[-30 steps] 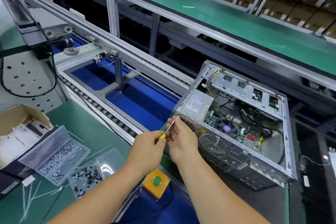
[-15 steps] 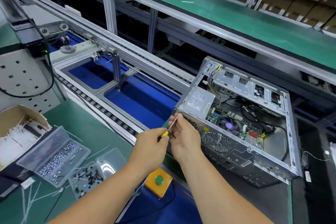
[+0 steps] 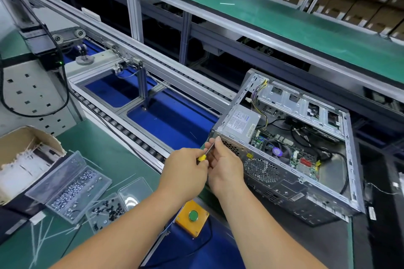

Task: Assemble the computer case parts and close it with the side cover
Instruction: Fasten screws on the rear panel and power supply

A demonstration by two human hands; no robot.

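My left grip (image 3: 185,168) curls round the yellow handle of the screwdriver (image 3: 206,152), its tip at the near left corner of the open computer case (image 3: 284,183) on the surface's right edge. My right grip (image 3: 225,167) pinches the shaft.

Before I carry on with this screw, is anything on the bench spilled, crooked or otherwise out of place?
Only small mess: white cable ties lie scattered loose on the green mat, beside the open box of silver screws. A few black screws sit loose in their tray. The computer case looks squarely set, with its side cover not yet on.
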